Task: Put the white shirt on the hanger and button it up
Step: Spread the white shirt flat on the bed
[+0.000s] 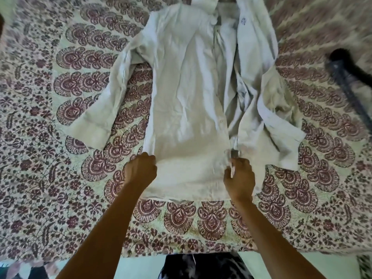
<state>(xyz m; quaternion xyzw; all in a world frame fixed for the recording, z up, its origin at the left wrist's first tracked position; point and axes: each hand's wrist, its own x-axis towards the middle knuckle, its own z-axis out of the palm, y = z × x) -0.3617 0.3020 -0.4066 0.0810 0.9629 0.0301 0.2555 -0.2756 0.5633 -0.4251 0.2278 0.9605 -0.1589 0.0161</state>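
Here, the labelled parts:
Bed cover (60, 178): printed cloth with dark red fan motifs, spread flat beneath everything
White shirt (181, 97): lies lengthwise on the bed cover, collar at the far end, hem nearest the person; front unbuttoned, the right panel rumpled, sleeves spread to either side
Placket (221, 119): edge of the left panel, one small button visible on it
Left hand (140, 171): grip closed in a fist on the left side edge of the shirt near the hem
Right hand (239, 178): grip pinched shut on the placket edge low on the shirt
Dark object (348, 77): blurred, on the bed at far right, well apart from the shirt; identity cannot be told
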